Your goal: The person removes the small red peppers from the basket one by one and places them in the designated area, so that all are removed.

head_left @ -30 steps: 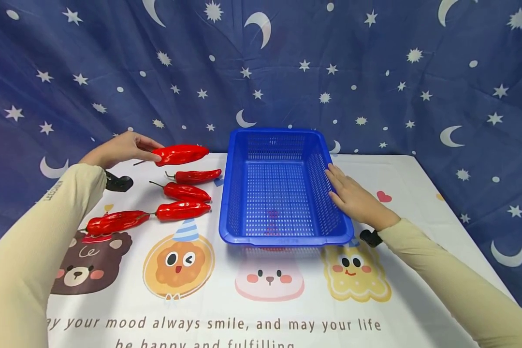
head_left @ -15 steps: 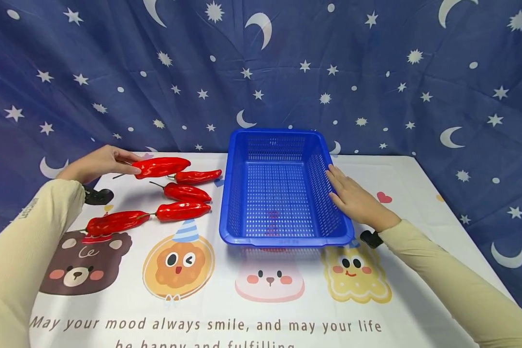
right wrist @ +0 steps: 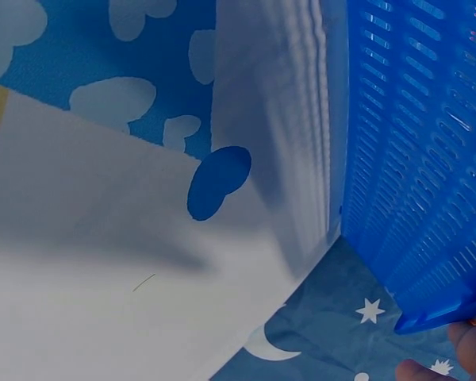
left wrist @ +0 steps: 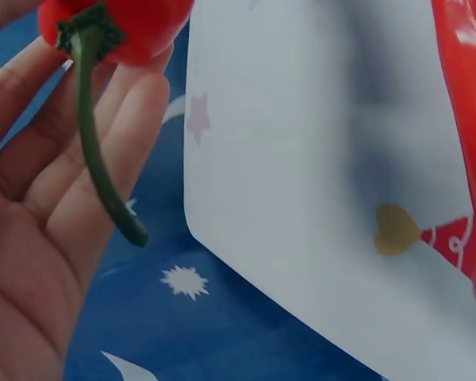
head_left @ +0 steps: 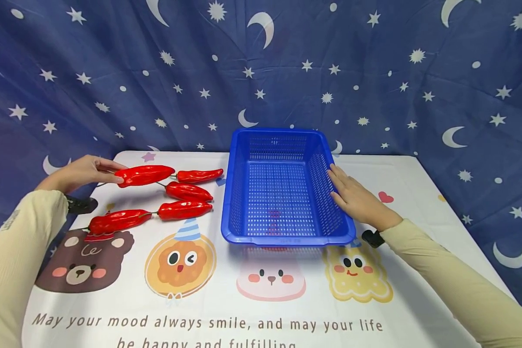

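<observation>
My left hand (head_left: 80, 174) pinches a red chili pepper (head_left: 145, 175) near its stem end, over the left part of the table. The left wrist view shows this chili pepper (left wrist: 143, 28) from behind, its curved green stem hanging beside the fingers. Several more red chili peppers lie close by: one (head_left: 200, 176) at the tip of the held one, another (head_left: 188, 192) below it, then one (head_left: 184, 210) and one (head_left: 119, 221) in front. Fingers fairly straight, my right hand (head_left: 358, 198) rests on the right rim of a blue plastic basket (head_left: 287, 240).
The basket has perforated walls and nothing shows inside it. A white tablecloth (head_left: 191, 309) with cartoon prints and lettering covers the table. Behind the table hangs a dark blue curtain (head_left: 287, 63) with moons and stars.
My left hand has moved left and toward me, lower in the view, carrying the chili pepper with it. My right hand and the basket have stayed in place.
</observation>
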Motion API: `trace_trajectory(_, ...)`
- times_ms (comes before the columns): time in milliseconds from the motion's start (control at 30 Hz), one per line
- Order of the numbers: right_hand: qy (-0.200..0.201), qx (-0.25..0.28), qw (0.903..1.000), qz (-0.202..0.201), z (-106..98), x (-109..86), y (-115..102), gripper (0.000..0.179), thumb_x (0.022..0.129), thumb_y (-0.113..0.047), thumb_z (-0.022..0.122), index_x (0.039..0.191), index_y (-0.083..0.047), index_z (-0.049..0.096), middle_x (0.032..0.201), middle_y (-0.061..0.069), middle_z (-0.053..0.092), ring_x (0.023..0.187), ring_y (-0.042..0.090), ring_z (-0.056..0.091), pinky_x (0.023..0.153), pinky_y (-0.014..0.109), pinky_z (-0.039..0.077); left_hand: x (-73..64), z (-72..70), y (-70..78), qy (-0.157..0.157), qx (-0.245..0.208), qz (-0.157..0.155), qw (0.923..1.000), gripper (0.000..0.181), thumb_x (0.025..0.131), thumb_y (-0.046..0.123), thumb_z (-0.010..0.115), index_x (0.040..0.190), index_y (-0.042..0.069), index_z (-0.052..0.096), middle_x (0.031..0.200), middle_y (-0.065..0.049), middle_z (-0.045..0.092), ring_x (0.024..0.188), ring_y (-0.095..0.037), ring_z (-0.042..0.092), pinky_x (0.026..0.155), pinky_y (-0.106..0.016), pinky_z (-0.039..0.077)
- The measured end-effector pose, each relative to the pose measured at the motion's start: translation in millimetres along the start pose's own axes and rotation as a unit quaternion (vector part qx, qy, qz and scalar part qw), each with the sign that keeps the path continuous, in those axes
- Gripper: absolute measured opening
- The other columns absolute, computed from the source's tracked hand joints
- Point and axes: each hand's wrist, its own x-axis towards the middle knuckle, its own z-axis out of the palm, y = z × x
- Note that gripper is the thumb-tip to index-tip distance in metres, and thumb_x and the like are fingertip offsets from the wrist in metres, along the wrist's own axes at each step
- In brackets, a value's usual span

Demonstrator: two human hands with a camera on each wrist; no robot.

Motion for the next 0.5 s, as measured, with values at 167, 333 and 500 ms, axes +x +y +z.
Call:
trace_trajectory(167,-0.001,0.003,1.0000,-0.002,0,0.5,0,0.063,0.100,-0.027,0.035,0.149,0.002,0.009,0.157,0.020,0.005,0.145,0.038,0.008,0.115,0.058,0.014,-3.6,-1.7,-12.0,-0.006,0.005,-0.008,0.9999,0.071,0.083,0.036,0.070,0.133,-0.007,0.045,0.109,-0.016,0.067,0.100,-0.023,0.058,0.092,-0.060,0.044)
trace_trajectory(333,0.001,0.001,1.0000,-0.003,0,1.0,1,0.063,0.100,-0.027,0.035,0.149,0.002,0.009,0.157,0.020,0.005,0.145,0.038,0.009,0.115,0.058,0.014,-6.2,-2.7,-25.0,-0.003,0.006,-0.015,0.9999,0.071,0.083,0.035,0.070,0.133,-0.009,0.044,0.113,-0.022,0.065,0.099,-0.023,0.058,0.092,-0.063,0.042)
trace_trajectory(500,-0.002,0.000,1.0000,-0.001,0,0.4,1,0.063,0.100,-0.027,0.035,0.149,0.003,0.010,0.157,0.020,0.005,0.145,0.038,0.008,0.115,0.058,0.014,-8.0,-0.4,-36.7,-0.006,0.008,-0.020,0.9997,0.070,0.084,0.033,0.070,0.133,-0.010,0.043,0.119,-0.028,0.060,0.103,-0.033,0.057,0.092,-0.066,0.039)
